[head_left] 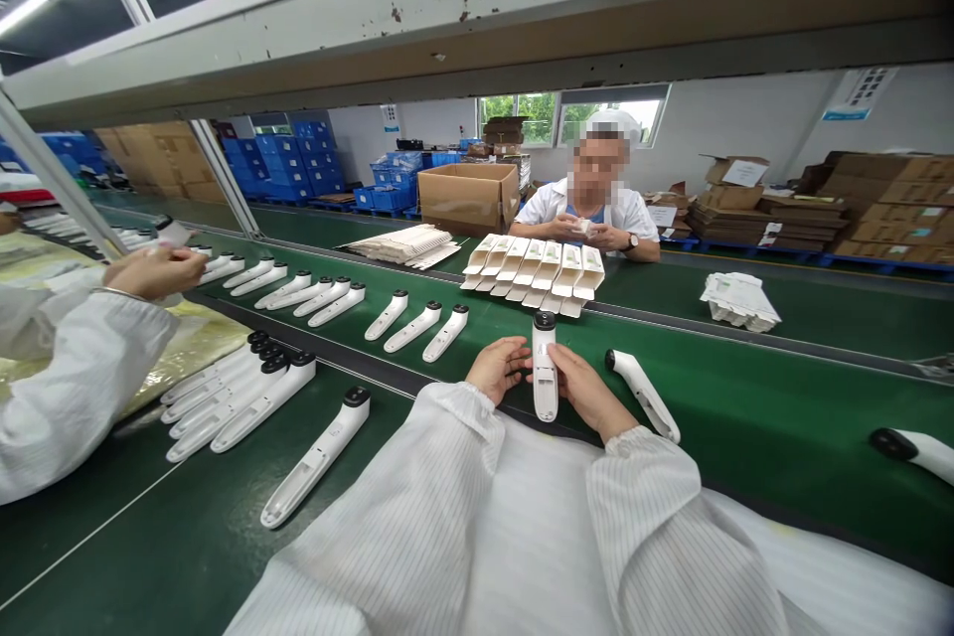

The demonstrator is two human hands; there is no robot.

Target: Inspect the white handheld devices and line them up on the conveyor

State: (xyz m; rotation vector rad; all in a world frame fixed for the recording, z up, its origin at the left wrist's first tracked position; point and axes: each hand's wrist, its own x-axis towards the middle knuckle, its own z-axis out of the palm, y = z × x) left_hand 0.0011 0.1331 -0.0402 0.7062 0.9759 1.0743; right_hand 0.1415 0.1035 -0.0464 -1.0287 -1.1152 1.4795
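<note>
In front of me a white handheld thermometer [546, 396] stands nearly upright, its black end at the top and an open battery slot facing me. My right hand [585, 386] grips it from the right side. Just left of it is my left hand [501, 370], fingers loosely bent and apart, the tips close to its edge; whether they touch it I cannot tell. Another thermometer [642, 396] lies on the green belt right of my hands. A single thermometer [317, 457] rests on the left, near a cluster of several more [242, 397].
A row of thermometers [408, 326] runs along the belt [782, 397]. Beyond it stand open white boxes [533, 268] and flat cartons [406, 243]. A co-worker [588, 189] sits opposite; another person's hand [156, 268] is at left. A metal shelf [477, 15] hangs overhead.
</note>
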